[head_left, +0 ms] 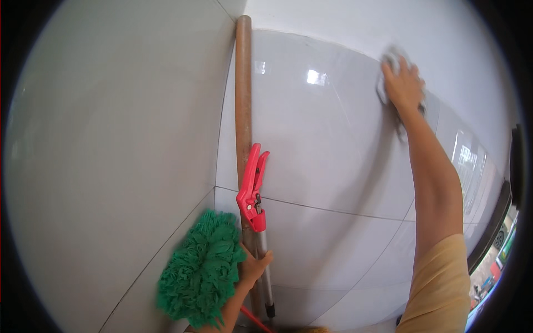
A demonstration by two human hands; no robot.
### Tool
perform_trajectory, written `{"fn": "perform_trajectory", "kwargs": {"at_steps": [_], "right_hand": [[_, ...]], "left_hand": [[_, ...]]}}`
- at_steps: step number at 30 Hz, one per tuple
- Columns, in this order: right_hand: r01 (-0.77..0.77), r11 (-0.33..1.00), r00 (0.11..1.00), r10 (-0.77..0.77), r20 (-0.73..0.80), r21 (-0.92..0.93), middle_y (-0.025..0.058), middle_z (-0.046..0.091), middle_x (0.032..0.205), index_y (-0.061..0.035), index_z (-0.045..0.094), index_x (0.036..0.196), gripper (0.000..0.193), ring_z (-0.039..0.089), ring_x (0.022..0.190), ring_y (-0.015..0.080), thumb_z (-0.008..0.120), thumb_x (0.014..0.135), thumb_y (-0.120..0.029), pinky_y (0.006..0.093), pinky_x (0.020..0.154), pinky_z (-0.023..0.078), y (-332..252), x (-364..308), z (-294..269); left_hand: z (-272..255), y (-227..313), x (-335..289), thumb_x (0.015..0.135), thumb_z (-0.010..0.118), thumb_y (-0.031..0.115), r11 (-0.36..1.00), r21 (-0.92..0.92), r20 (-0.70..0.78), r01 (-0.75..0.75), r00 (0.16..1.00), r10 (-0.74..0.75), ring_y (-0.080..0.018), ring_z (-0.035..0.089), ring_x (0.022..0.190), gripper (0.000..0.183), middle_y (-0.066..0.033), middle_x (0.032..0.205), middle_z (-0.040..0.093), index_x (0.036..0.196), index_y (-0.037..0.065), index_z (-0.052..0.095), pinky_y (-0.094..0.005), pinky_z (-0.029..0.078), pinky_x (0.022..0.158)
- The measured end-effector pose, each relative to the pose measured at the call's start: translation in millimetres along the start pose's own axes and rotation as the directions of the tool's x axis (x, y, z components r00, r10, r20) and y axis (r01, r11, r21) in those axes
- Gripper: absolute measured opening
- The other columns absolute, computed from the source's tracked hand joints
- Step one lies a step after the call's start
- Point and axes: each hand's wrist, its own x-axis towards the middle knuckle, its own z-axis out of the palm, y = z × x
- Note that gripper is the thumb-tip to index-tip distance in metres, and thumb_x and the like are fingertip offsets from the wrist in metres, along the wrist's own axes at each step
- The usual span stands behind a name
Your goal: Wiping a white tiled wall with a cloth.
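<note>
My right hand (403,84) is raised high and presses a white cloth (388,60) flat against the glossy white wall tiles (327,161). My left hand (254,268) grips a metal mop pole (262,250) low down, just under its red plastic clamp (252,188). A shaggy green mop head (201,269) hangs beside that hand, to its left. The pole's lower end runs out of view at the bottom edge.
A brown pipe (243,94) runs vertically in the corner where two tiled walls meet, right behind the mop pole. A dark-framed window (491,233) sits at the far right.
</note>
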Motion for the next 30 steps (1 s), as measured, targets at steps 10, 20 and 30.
{"fn": "perform_trajectory", "kwargs": {"at_steps": [10,20,30], "right_hand": [[0.569,0.803,0.811,-0.584,0.039,0.174,0.0009,0.035,0.145,-0.0334,0.045,0.132,0.049,0.036,0.122,0.042,0.05,0.087,-0.051,0.0609,0.093,0.033,-179,-80,-8],[0.381,0.924,0.925,-0.381,-0.012,0.038,0.0045,0.032,0.148,-0.0298,0.039,0.139,0.056,0.033,0.128,0.0442,0.045,0.089,-0.054,0.0603,0.097,0.031,-72,-31,4],[-0.249,0.968,0.963,0.246,-0.107,-0.02,0.011,0.036,0.143,-0.0256,0.034,0.141,0.059,0.039,0.12,0.0428,0.042,0.09,-0.055,0.0554,0.097,0.034,151,-47,15]], "left_hand": [[-7,0,-2,0.063,0.078,0.038,0.991,0.109,-0.05,-0.082,0.995,0.088,-0.0377,0.047,0.113,0.104,-0.0294,0.124,0.041,0.133,-0.013,0.02,-0.0411,0.039,0.096],[-12,8,1,0.063,0.078,0.04,0.992,0.123,0.0,-0.004,1.0,0.004,-0.038,0.048,0.115,0.107,-0.0312,0.125,0.043,0.134,-0.011,0.018,-0.04,0.042,0.093],[-8,11,-1,0.064,0.078,0.043,0.998,0.03,-0.002,0.053,0.999,-0.053,-0.0357,0.057,0.099,0.099,-0.0265,0.112,0.052,0.128,-0.012,0.028,-0.0394,0.045,0.086]]}}
